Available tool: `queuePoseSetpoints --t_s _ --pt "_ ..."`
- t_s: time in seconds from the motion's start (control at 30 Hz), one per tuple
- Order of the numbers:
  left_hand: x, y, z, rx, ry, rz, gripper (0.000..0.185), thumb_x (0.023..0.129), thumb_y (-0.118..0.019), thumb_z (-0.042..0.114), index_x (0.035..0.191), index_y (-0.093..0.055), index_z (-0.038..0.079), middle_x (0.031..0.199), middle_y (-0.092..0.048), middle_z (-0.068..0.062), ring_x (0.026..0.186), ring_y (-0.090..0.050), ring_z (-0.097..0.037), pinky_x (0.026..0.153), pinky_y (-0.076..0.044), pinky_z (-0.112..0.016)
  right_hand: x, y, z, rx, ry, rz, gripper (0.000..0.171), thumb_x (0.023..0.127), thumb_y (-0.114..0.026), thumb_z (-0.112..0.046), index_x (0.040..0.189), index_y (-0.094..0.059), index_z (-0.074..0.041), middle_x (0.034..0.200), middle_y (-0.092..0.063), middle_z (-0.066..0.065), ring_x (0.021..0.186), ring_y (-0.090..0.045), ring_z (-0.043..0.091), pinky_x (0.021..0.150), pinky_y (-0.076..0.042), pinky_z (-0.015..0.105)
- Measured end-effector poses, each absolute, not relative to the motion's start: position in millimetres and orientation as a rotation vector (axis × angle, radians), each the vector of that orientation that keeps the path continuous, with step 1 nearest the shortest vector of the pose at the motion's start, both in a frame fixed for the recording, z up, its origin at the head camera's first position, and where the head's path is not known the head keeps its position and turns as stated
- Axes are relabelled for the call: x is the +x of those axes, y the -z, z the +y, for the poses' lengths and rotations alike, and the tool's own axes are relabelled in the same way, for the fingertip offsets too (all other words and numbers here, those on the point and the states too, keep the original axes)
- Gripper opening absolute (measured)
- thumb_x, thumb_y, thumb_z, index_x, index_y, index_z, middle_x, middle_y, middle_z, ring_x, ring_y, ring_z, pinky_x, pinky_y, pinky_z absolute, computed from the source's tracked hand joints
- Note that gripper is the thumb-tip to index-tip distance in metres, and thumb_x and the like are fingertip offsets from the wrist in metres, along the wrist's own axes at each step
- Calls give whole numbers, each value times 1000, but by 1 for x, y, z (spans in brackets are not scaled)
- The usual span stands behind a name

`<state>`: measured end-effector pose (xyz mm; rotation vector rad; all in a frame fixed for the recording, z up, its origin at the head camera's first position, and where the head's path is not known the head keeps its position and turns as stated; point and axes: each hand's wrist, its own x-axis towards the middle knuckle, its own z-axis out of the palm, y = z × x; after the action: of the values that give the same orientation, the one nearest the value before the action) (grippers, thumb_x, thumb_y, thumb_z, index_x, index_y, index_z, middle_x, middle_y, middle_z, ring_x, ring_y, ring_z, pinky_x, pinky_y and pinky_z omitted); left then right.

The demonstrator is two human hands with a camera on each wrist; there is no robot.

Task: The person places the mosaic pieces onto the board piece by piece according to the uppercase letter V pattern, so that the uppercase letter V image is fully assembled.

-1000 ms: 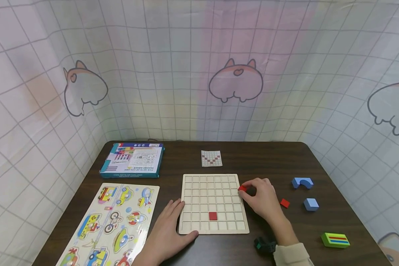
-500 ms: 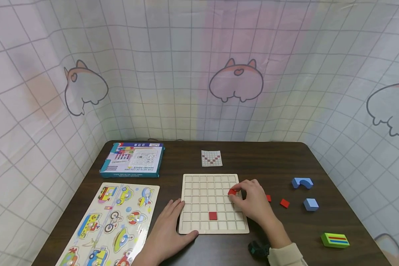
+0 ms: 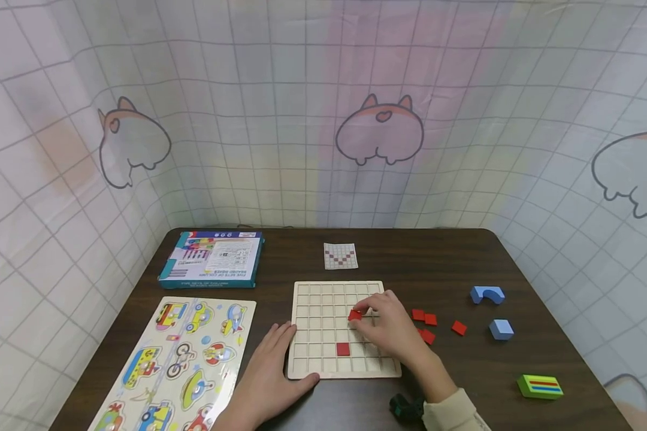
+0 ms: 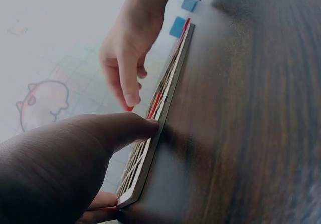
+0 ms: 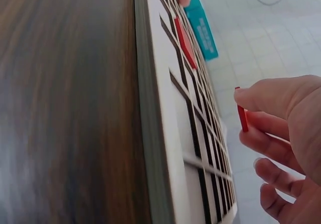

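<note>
A small red square tile (image 3: 354,315) is pinched over the pale wooden grid board (image 3: 307,365), where another red square tile (image 3: 343,349) sits. The bench (image 3: 437,257) is dark brown wood grain. Loose red tiles (image 3: 425,317) lie beside a light blue arch block (image 3: 487,294) and light blue cube (image 3: 501,329). A green block (image 3: 541,387) bears red and blue stripes.

The right hand (image 3: 390,332) covered several cells of the grid board (image 3: 323,299) beneath its palm. Print on the teal box (image 3: 211,259) beyond the left hand (image 3: 266,374) was too small to read. Near that hand, the vehicle puzzle (image 3: 178,365) ran off the bottom edge. A dark object (image 3: 404,408) by the right wrist was unclear.
</note>
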<state>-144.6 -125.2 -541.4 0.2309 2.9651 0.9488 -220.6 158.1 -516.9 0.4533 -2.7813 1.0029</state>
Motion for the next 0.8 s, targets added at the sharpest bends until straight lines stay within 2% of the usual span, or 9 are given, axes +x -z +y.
queuePoseSetpoints --t_s 0.13,0.37,0.57,0.8 --pt "-145 542 -125 234 -950 2965 111 82 -86 75 167 -50 14 176 -46 -5 170 -32 -35 131 -39 -63 -221 518 149 544 -974 -2773 19 90 -93 -23 108 -85 -22 101 -77 -11 106 -60 18 94 -55 41" --pt "-145 544 -126 250 -957 2971 109 82 -87 73 167 -51 13 176 -47 -5 170 -32 -35 132 -39 -62 -219 519 136 600 -964 -2802 16 90 -91 -23 105 -85 -25 101 -77 -14 101 -57 15 89 -53 37" --pt "-145 543 -126 254 -942 2979 109 83 -86 72 167 -51 13 175 -47 -6 170 -32 -35 132 -39 -62 -217 519 127 650 -1029 -2809 18 90 -92 -24 106 -85 -24 104 -79 -13 102 -58 17 90 -52 36" --pt "-145 542 -127 257 -939 2985 108 83 -87 71 167 -51 13 175 -47 -6 170 -32 -34 132 -39 -61 -216 522 121 749 -1001 -2799 13 93 -91 -28 103 -85 -25 104 -80 -12 97 -56 16 87 -50 34"
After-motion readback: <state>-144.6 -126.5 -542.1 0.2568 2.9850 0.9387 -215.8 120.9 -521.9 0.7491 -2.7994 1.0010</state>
